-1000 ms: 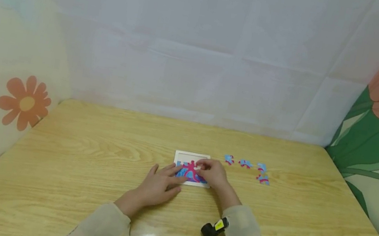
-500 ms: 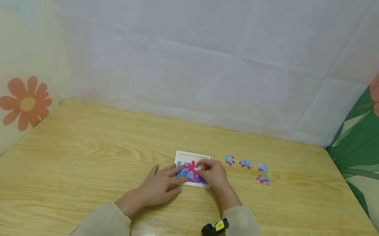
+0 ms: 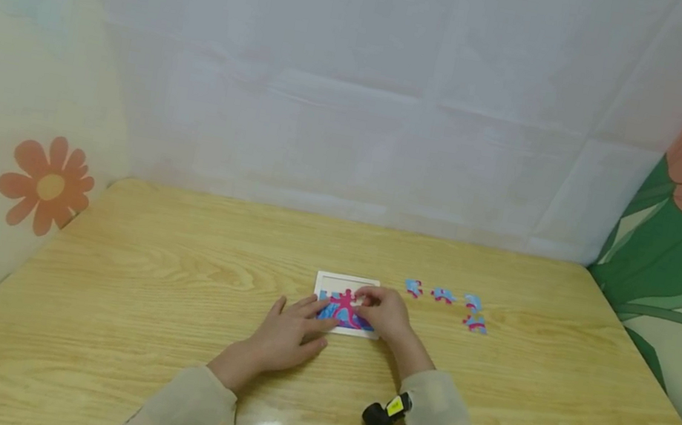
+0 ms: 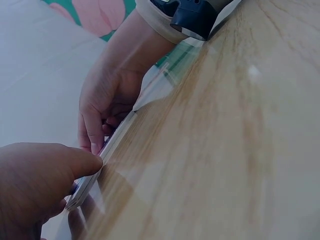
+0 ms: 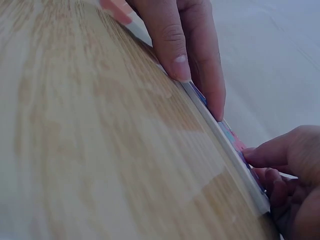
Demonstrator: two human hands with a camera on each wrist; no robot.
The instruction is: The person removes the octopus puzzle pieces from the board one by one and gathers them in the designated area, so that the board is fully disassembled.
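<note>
Hands (image 3: 288, 335) unmoved on the puzzle (image 3: 343, 309)

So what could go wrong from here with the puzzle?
1. The right hand is over the placed pieces; the far part of the frame is unfilled, so a nudge might shift them.
2. The left hand covers the near-left corner, so a raised piece there could go unseen.
3. Four loose pieces lie beyond the right hand; a sweep might scatter them.

The puzzle frame (image 3: 349, 277) lies on the worktop (image 3: 187, 239), left hand (image 3: 285, 335) at its left, right hand (image 3: 388, 315) at its right. Four loose pieces (image 3: 443, 295) lie farther right.
</note>
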